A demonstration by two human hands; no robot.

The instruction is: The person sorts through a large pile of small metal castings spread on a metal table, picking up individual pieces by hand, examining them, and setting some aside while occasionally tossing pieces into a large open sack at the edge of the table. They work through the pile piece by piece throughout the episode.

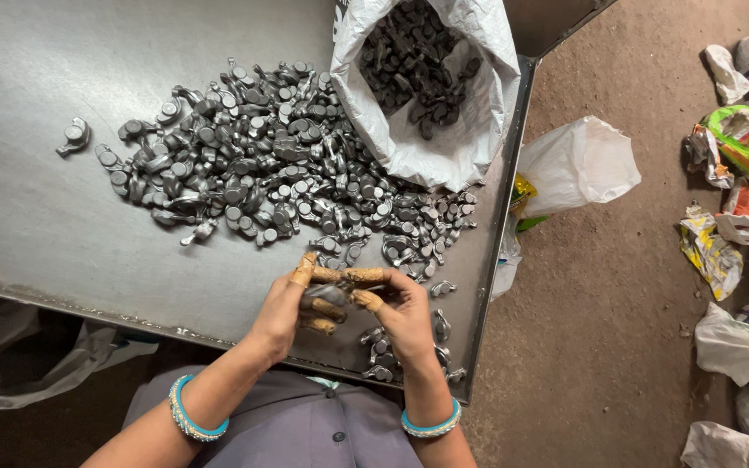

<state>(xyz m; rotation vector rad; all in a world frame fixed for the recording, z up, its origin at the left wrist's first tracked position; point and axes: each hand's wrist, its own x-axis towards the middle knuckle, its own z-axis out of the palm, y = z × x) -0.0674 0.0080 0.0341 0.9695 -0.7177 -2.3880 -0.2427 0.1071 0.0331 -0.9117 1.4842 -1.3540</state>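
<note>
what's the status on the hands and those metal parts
Left hand and right hand together, closed on one grey metal part. Big pile of parts beyond on metal tray. Open white sack alongside; nothing blocking.

Dull grey metal parts, white sack, turquoise bangles, grey tabletop.

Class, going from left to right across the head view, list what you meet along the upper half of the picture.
Lone grey metal part → heap of grey metal parts → open white sack of dark parts → white plastic bag on the ground → crumpled coloured wrappers.
</note>
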